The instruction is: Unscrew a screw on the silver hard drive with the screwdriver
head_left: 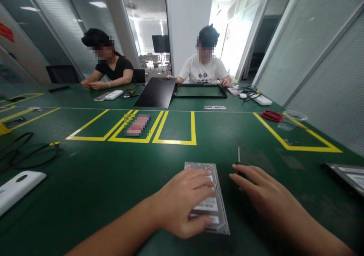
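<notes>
A silver hard drive [214,180] lies flat on the green table near the front edge. My left hand [184,201] rests on top of it, fingers curled over its label and gripping its sides. Just right of the drive lies a small screwdriver [239,155] with a thin metal shaft pointing away from me. My right hand [261,193] lies over the screwdriver's handle with fingers stretched out and slightly apart; the handle is mostly hidden beneath them.
Yellow tape boxes [173,141] mark the table's middle. A white device [17,188] and black cable [25,150] lie at left, a tray [347,174] at right, red-handled tool [271,115] and clear dish [294,116] far right. Two people sit opposite with a black panel [156,93] and frame [200,91].
</notes>
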`<state>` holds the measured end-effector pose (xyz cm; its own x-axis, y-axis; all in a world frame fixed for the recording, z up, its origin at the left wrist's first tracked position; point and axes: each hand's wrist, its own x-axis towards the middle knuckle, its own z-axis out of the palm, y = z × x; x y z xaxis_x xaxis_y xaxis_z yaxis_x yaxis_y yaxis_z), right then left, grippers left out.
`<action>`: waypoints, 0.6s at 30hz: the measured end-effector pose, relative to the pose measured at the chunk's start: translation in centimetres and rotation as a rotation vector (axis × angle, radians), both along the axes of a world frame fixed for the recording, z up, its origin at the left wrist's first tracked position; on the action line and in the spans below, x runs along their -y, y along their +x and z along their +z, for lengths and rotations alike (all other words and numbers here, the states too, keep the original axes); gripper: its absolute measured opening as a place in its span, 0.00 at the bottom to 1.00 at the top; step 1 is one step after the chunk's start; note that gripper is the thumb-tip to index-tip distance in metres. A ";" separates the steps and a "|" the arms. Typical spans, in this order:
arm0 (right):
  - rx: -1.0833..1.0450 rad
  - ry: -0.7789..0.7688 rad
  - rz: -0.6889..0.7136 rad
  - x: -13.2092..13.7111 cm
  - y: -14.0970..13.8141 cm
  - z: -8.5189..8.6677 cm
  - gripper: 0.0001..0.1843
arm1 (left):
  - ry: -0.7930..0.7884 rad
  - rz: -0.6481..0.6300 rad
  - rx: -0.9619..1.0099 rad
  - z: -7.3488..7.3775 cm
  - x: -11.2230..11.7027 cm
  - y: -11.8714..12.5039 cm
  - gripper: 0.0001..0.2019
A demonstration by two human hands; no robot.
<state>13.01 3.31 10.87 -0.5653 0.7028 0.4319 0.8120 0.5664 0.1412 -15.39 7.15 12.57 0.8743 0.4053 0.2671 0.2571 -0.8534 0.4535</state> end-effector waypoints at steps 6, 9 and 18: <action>0.065 0.027 -0.014 -0.2 1.6 -1.6 0.24 | -0.016 -0.072 -0.063 -0.5 0.3 0.1 0.44; 0.057 0.006 -0.031 -0.5 2.3 -2.0 0.23 | -0.017 -0.071 -0.093 -0.6 0.2 0.1 0.45; 0.072 -0.030 -0.076 -0.9 3.3 -2.1 0.23 | -0.030 -0.061 -0.081 -1.0 -0.2 0.4 0.44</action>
